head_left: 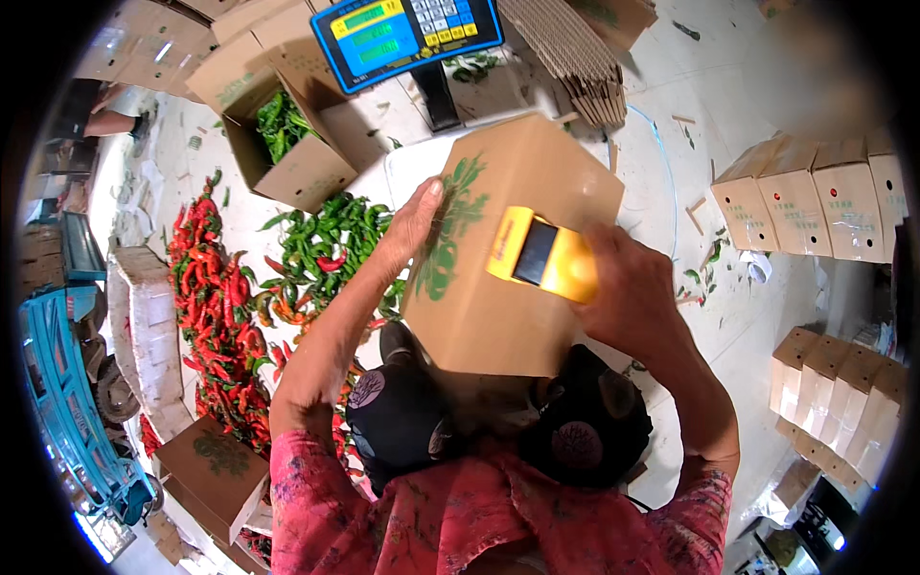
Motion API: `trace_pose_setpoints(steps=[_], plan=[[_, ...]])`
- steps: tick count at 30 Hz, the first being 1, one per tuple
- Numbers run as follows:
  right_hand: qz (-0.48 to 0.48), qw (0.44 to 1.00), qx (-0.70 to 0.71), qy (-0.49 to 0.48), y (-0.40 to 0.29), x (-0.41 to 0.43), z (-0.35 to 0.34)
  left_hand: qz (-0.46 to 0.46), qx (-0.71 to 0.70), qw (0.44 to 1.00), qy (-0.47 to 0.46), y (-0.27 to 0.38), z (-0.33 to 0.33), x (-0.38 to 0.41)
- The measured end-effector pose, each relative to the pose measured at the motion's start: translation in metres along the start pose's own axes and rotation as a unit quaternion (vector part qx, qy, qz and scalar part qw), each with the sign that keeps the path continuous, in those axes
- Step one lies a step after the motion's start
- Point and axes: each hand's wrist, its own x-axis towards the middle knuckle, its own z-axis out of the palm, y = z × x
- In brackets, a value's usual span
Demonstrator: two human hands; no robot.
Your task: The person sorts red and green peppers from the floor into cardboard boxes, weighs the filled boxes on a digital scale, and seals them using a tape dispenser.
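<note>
Before me a closed cardboard box (496,309) with a green printed plant design rests tilted over the white platform (408,169) of a scale. My left hand (419,215) grips the box's left side, its thumb along the edge and its other fingers hidden. A yellow hand-held tool (568,259) with a dark panel lies against the box's upper face. My right hand (625,284), slightly blurred, is closed around the tool's right end. The scale's blue display (374,39) with keys stands beyond the box.
Green peppers (334,230) and a long heap of red peppers (208,280) cover the floor at left. An open carton (316,172) holds green peppers. Flattened cardboard (575,54) is stacked ahead. Closed boxes (790,198) line the right side. A blue vehicle (65,388) stands far left.
</note>
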Motion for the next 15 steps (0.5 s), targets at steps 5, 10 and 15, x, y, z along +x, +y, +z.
trace_pose_setpoints(steps=[5,10,15], plan=[[-0.045,0.999,-0.004,0.0,-0.043,0.043,0.004,0.037,-0.036,0.998,-0.025,0.074,0.005,-0.008],[-0.052,0.99,-0.12,-0.055,-0.069,0.064,0.009,0.119,0.186,0.975,0.037,0.063,-0.014,-0.007],[-0.079,0.992,-0.081,-0.055,-0.052,0.045,-0.001,0.035,0.252,0.964,0.073,0.077,-0.012,-0.01]])
